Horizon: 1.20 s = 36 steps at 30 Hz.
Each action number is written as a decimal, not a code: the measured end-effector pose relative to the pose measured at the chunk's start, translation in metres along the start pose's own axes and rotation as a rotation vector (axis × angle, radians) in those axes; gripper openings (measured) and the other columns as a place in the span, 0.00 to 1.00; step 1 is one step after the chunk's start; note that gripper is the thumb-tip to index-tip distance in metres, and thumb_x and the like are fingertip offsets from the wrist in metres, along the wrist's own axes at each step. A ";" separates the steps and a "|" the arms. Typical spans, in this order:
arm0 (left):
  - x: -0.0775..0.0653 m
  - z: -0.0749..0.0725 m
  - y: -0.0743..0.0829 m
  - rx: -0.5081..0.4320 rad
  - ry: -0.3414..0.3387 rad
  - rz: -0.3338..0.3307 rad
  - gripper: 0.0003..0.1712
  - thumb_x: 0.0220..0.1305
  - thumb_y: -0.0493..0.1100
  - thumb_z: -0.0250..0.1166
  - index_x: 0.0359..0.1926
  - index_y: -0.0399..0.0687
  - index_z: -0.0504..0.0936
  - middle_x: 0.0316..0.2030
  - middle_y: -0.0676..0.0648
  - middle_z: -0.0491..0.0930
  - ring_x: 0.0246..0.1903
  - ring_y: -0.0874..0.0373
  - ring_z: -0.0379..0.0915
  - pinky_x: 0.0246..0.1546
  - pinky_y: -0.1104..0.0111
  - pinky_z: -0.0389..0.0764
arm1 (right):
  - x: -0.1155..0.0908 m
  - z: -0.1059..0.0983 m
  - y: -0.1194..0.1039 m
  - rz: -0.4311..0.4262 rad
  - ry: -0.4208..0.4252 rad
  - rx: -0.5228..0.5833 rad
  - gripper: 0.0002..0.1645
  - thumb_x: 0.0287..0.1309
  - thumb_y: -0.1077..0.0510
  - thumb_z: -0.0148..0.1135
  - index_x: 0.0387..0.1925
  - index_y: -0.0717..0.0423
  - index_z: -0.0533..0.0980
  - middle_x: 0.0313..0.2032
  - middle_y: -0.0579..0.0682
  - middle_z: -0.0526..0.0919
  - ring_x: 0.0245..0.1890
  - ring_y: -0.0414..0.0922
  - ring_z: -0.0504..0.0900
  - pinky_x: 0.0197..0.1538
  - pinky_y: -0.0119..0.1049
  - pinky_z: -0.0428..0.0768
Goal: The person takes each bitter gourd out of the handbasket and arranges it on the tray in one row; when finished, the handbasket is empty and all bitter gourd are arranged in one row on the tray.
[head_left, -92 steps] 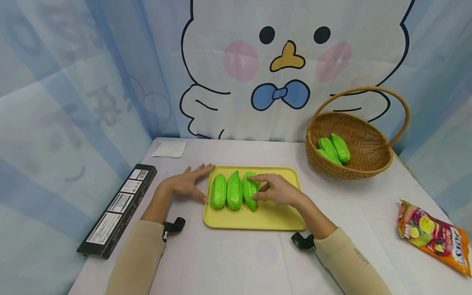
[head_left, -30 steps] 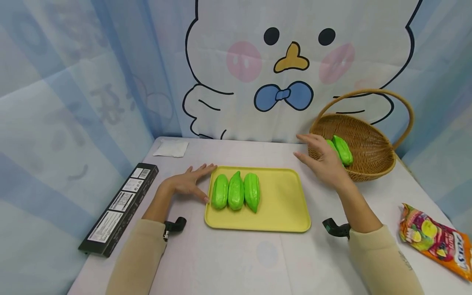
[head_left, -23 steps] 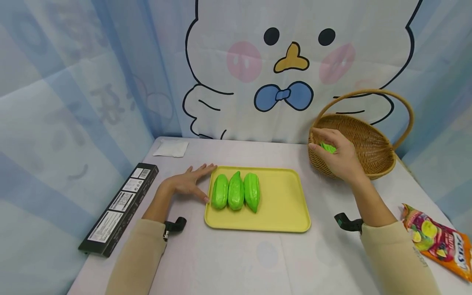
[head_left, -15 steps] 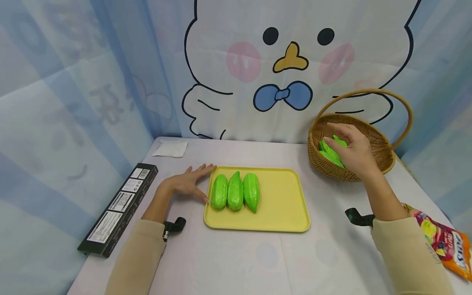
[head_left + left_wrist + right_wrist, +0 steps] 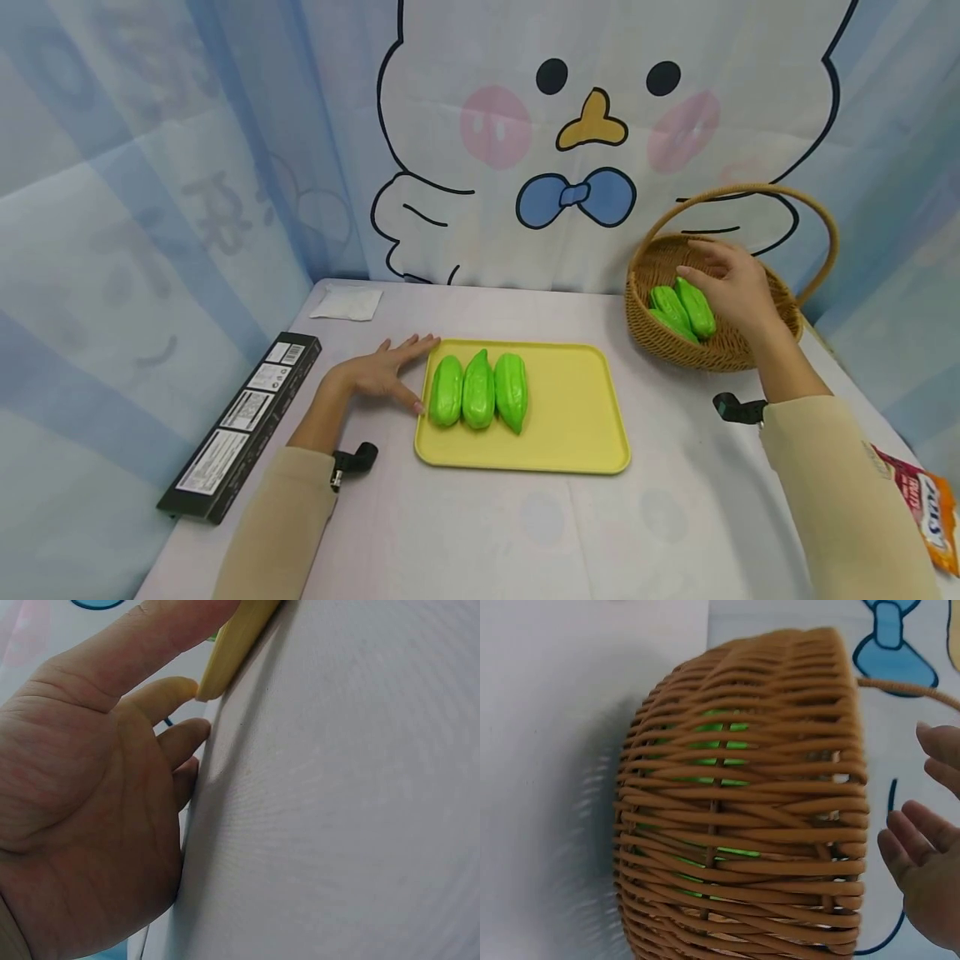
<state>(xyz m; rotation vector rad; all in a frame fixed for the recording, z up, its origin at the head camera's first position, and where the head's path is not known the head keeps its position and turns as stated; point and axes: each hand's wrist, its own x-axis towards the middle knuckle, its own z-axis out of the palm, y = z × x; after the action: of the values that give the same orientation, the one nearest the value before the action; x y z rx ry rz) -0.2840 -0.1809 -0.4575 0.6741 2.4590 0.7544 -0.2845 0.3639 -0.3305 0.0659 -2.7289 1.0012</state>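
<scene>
Three bright green ridged toy vegetables (image 5: 478, 390) lie side by side, upright in the head view, on the left part of a yellow tray (image 5: 573, 408). My left hand (image 5: 378, 372) is at the tray's left side, fingers spread, with thumb and fingertips right at the rim. More green ridged pieces (image 5: 694, 308) sit in the left part of a wicker basket (image 5: 750, 357) at the back right. Over the basket's opening is my right hand (image 5: 735, 287), fingers loosely bent, thumb apart, close by the pieces. In the right wrist view nothing shows in that hand (image 5: 934, 877).
A long black box (image 5: 240, 425) with white labels lies along the table's left edge. Near the back left corner is a flat white packet (image 5: 347, 302). The right sleeve partly covers an orange and red snack bag (image 5: 926, 508). The basket's handle (image 5: 821, 217) arches above its opening.
My right hand has let go of the rightmost green piece on the tray and moved up and right to the basket, then further right across its opening. My left hand has stayed in place.
</scene>
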 end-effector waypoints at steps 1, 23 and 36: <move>0.000 0.000 0.000 -0.001 -0.001 0.003 0.75 0.45 0.63 0.83 0.85 0.64 0.44 0.85 0.52 0.38 0.84 0.48 0.22 0.81 0.43 0.21 | 0.003 0.000 0.003 0.013 -0.005 -0.004 0.42 0.72 0.36 0.58 0.80 0.46 0.63 0.77 0.63 0.61 0.71 0.70 0.65 0.65 0.72 0.71; 0.001 0.001 -0.002 -0.008 0.006 -0.006 0.75 0.44 0.62 0.83 0.85 0.64 0.45 0.85 0.52 0.37 0.84 0.49 0.22 0.81 0.44 0.21 | 0.018 0.012 0.053 0.227 -0.112 -0.071 0.45 0.76 0.38 0.51 0.82 0.54 0.52 0.77 0.75 0.53 0.73 0.76 0.58 0.67 0.73 0.68; 0.000 0.001 0.001 -0.016 0.004 -0.010 0.75 0.44 0.62 0.83 0.85 0.65 0.45 0.85 0.52 0.38 0.84 0.48 0.22 0.80 0.42 0.21 | 0.019 0.017 0.078 0.296 -0.312 -0.035 0.42 0.81 0.46 0.46 0.83 0.56 0.42 0.76 0.81 0.43 0.77 0.78 0.44 0.76 0.74 0.51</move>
<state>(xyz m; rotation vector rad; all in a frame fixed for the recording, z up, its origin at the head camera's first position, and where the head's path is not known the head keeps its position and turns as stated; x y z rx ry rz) -0.2835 -0.1797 -0.4572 0.6548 2.4555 0.7710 -0.3157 0.4133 -0.3883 -0.2111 -3.1068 1.0984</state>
